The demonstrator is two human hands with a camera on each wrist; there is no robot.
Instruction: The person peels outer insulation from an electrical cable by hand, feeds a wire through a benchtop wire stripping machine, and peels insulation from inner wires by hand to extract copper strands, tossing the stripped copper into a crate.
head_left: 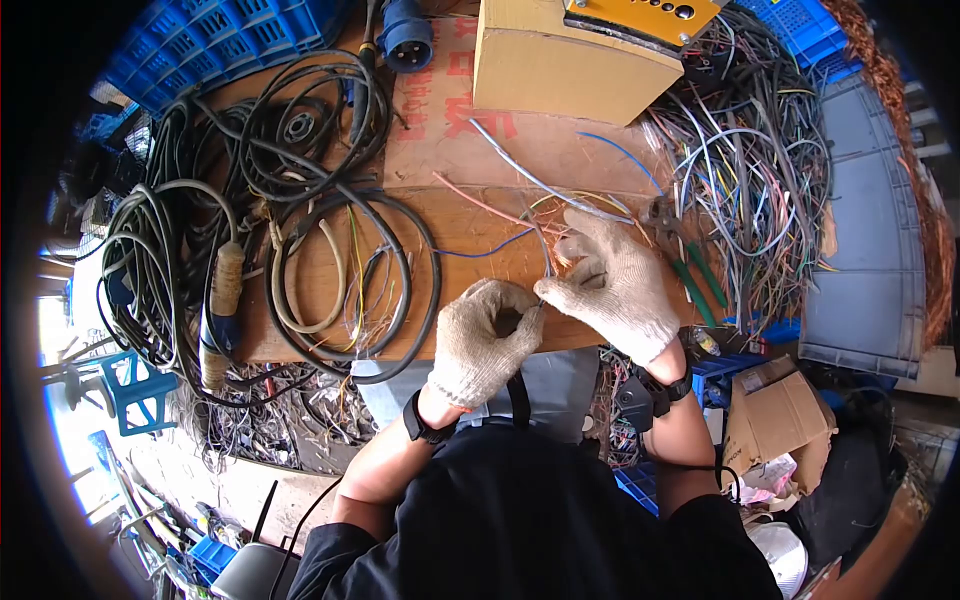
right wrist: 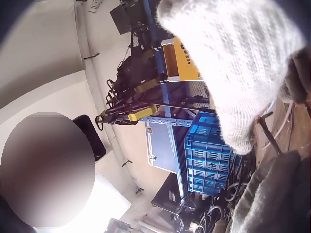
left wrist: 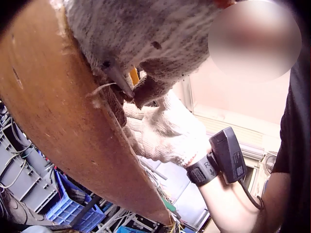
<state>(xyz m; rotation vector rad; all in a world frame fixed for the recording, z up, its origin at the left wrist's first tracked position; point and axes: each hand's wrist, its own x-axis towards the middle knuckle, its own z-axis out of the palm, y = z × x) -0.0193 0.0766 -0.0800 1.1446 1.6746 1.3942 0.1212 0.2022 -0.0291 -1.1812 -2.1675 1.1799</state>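
Note:
In the head view, both gloved hands meet near the front edge of the wooden bench (head_left: 470,215). The left hand (head_left: 488,335) pinches a thin grey wire end between thumb and fingers. Touching close beside it, the right hand (head_left: 620,285) pinches the same thin piece with thumb and forefinger. A dark grey cable piece (left wrist: 119,80) shows under the left glove (left wrist: 141,39) in the left wrist view, and a short dark piece (right wrist: 268,133) lies between the gloves in the right wrist view. Behind the hands lie a grey-white cable (head_left: 540,178) and a pink wire (head_left: 480,198).
Coiled black cables (head_left: 330,190) lie at left. Green-handled pliers (head_left: 697,280) rest right of the right hand, beside a heap of mixed wires (head_left: 750,180). A yellowish box (head_left: 570,75) stands at the back, a blue crate (head_left: 220,45) at back left, a grey crate (head_left: 865,220) far right.

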